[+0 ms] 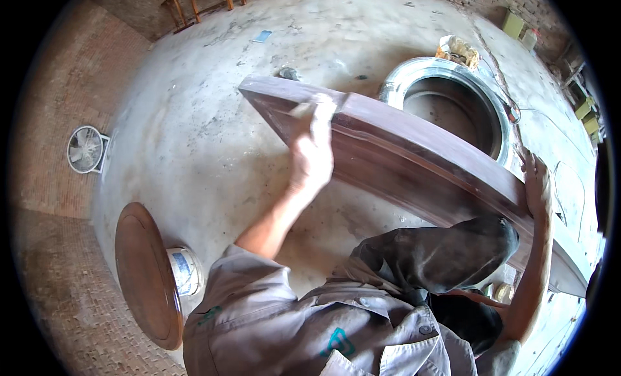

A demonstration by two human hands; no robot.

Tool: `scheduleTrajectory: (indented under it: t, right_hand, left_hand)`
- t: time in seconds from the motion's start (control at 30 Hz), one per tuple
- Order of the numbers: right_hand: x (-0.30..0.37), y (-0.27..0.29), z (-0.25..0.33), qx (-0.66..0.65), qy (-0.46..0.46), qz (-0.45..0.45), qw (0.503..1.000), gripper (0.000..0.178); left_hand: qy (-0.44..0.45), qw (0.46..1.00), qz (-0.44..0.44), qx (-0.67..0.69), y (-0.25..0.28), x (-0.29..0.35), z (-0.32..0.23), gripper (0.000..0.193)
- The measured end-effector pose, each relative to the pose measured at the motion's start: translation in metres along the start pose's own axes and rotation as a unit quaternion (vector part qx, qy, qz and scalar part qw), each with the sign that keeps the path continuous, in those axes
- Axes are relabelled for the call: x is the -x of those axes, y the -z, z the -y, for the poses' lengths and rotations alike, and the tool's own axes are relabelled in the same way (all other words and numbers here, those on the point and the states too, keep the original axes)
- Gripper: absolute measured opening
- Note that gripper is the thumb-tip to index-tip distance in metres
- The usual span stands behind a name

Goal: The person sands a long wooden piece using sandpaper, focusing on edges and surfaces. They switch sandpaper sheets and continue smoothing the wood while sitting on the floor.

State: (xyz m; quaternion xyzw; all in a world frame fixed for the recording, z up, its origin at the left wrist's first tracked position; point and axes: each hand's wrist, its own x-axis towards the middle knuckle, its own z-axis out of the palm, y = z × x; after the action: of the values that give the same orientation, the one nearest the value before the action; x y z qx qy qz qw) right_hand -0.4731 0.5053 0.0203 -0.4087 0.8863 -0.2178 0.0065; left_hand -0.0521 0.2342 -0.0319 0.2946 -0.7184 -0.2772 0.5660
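Note:
A long reddish-brown wooden panel (414, 172) with a moulded face stands tilted on its side across the space before me, beside my bent knee. My left hand (314, 146) is closed on its upper edge, left of the middle. Something pale and flat shows at those fingers, but motion blur hides what it is. Farther right, my right hand (538, 182) lies against the same edge, its fingers stretched out along the wood. Whitish dust covers parts of the panel's edge.
Behind the panel a large tyre (394, 85) lies on the floor, with an open bag (458, 51) beside it. At left, a round brown wooden top (143, 276) leans by a white bucket (186, 271). A fan (86, 149) stands near the brick wall. Cables trail at right.

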Motion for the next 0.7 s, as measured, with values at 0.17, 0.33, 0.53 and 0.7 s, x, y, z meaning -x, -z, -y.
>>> scheduleTrajectory:
  t: [0.17,0.33,0.53,0.7]
  right_hand:
    - [0.001,0.004,0.016,-0.015,-0.018,0.006,1.000,0.052]
    - [0.005,0.005,0.015,-0.020,-0.013,0.007,1.000,0.052]
    - [0.005,0.007,0.020,-0.021,-0.005,-0.008,1.000,0.051]
    - [0.006,0.012,0.029,-0.018,-0.015,0.008,1.000,0.049]
  left_hand:
    - [0.060,0.960,0.071,-0.265,0.060,-0.061,-0.004,0.044]
    - [-0.156,0.958,0.152,-0.186,0.044,-0.033,-0.002,0.033]
    - [-0.117,0.966,0.116,-0.199,0.008,-0.019,-0.021,0.037]
    - [-0.101,0.949,0.176,-0.243,0.037,-0.048,-0.010,0.030]
